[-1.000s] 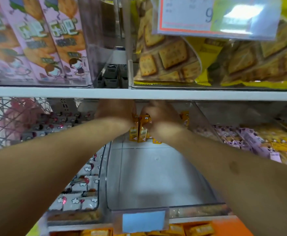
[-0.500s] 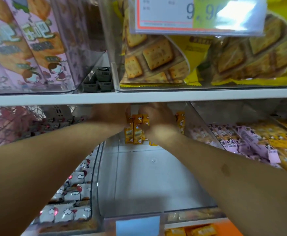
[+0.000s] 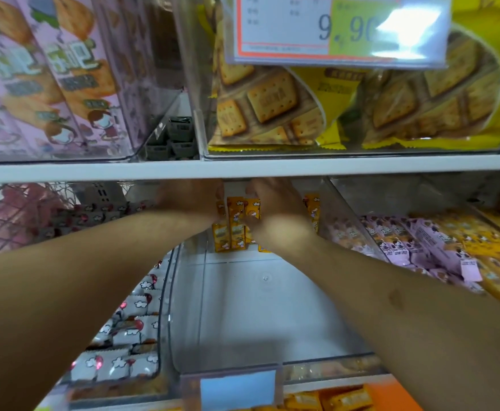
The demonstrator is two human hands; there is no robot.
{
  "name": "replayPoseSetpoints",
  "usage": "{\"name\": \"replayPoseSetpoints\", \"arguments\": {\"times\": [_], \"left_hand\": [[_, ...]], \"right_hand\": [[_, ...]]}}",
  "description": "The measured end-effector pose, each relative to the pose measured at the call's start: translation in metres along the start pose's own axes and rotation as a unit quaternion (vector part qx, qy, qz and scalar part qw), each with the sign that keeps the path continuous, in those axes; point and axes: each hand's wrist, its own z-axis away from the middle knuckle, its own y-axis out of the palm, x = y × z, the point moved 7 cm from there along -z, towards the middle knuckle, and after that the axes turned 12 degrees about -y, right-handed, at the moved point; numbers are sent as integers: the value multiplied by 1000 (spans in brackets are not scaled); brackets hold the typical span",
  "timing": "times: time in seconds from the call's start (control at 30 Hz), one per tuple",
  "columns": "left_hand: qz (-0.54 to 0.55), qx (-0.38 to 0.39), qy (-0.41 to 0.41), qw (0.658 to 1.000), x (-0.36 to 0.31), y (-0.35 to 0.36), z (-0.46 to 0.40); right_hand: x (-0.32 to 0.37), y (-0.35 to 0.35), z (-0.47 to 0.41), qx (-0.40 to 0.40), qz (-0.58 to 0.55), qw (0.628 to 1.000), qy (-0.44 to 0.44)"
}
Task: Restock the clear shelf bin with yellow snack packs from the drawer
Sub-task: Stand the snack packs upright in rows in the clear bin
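Neighbouring bin at the left edge of the lower shelf: white snack packs (image 3: 124, 348), loosely piled, not part of the task. Left hand (image 3: 189, 200): reaching deep under the upper shelf (image 3: 243, 167), set against the left side of an upright row of yellow snack packs (image 3: 237, 223); its fingers are hidden behind the hand and the shelf lip, so whether they are apart or closed on a pack cannot be told. Clear shelf bin (image 3: 260, 315): the yellow packs stand on end at its back wall only; the floor from there to the front edge is bare, so restocking appears to be at an early stage. Right hand (image 3: 275, 209): against the right side of the same row, its fingers curled onto the packs, holding them upright. Handling assessment: small film-wrapped packs, judged light, slightly crushable and slippery; they will tip if released singly. Best taken by the flat sides, several pressed together as a block, not by the crimped ends. Right of the bin: purple snack packs (image 3: 415, 241) in the adjoining compartment. More yellow packs show below the front edge.
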Motion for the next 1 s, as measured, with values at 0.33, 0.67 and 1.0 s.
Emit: {"name": "replayPoseSetpoints", "arguments": {"times": [0.33,0.67,1.0], "left_hand": [[69,26,3,997,-17,-47,82],[221,75,137,963,-38,-24,316],[119,337,-67,932,49,151,398]], "right_hand": [[42,-66,55,6,-135,990,33],[138,-103,266,148,-331,921,144],[110,0,417,478,-195,840,168]]}}
